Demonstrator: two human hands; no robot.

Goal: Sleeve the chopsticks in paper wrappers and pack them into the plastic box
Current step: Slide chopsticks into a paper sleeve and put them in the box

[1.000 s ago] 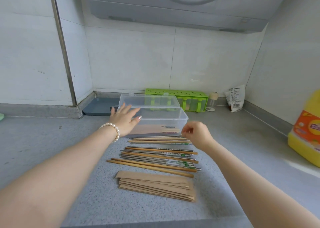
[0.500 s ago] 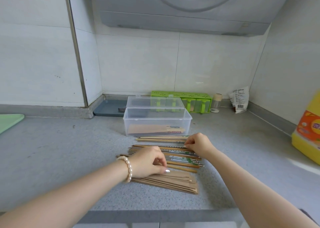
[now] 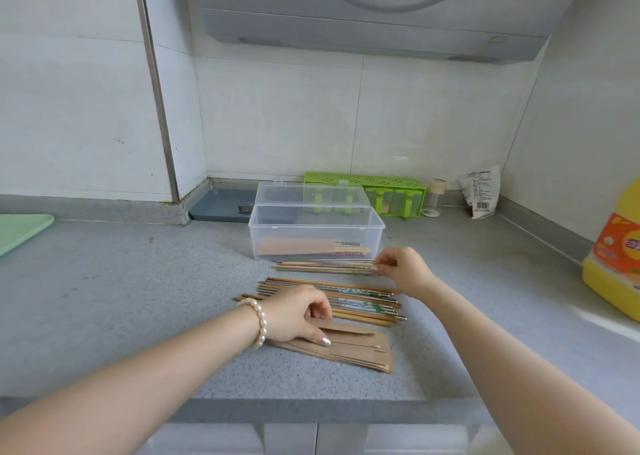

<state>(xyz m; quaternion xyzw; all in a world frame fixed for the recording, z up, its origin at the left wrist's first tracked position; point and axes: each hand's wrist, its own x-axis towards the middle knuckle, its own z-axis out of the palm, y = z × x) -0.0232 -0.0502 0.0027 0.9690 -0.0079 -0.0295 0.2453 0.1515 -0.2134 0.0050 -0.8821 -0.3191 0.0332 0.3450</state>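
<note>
The left hand (image 3: 298,312) rests curled on the stack of brown paper wrappers (image 3: 349,347), thumb and fingers pinching the top sleeve at its left end. The right hand (image 3: 405,267) pinches the right tips of the far bundle of wooden chopsticks (image 3: 322,267), which lies just in front of the clear plastic box (image 3: 315,236). Every chopstick and wrapper runs left to right, so the bundle stretches leftward from the right fingertips, and the wrapper mouth opens rightward from the left fingers. A second group of patterned chopsticks (image 3: 346,300) lies between the two hands. Sleeved pairs already lie inside the box. Writing on the yellow oil bottle (image 3: 616,260) and white packet (image 3: 481,191) is too blurred to read.
</note>
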